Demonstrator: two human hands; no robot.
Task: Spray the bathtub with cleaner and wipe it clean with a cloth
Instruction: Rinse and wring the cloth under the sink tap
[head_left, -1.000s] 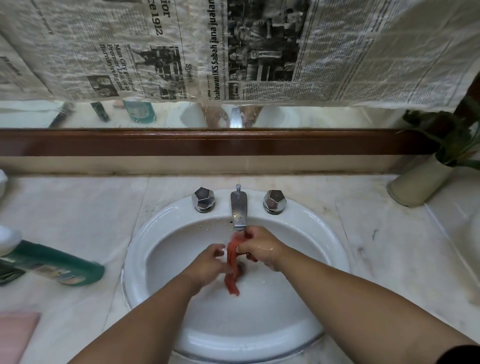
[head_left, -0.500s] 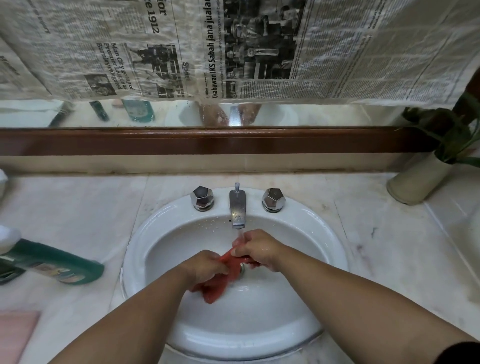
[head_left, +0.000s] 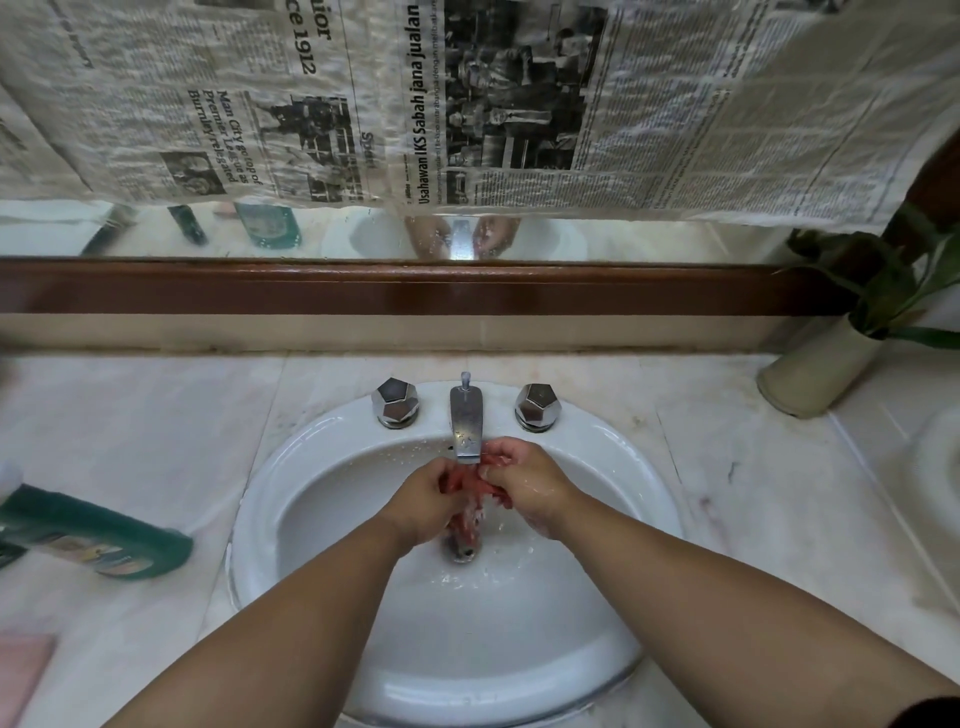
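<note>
- Cloth (head_left: 464, 514) (red, wet) bunched between both hands under faucet (head_left: 466, 421), over sink (head_left: 311, 467) drain.
- Left hand (head_left: 421, 501): fingers curled round cloth's left side.
- Right hand (head_left: 524, 483): fingers curled, gripping its right side.
- Green bottle (head_left: 93, 535) lies on counter (head_left: 130, 441), well left of sink.

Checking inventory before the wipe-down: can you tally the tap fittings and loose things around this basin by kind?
Tap knobs: 2
Tap spout: 1
Red cloth: 1
Green bottle: 1
Plant pot: 1
Pink flat item: 1
Total: 7
</note>
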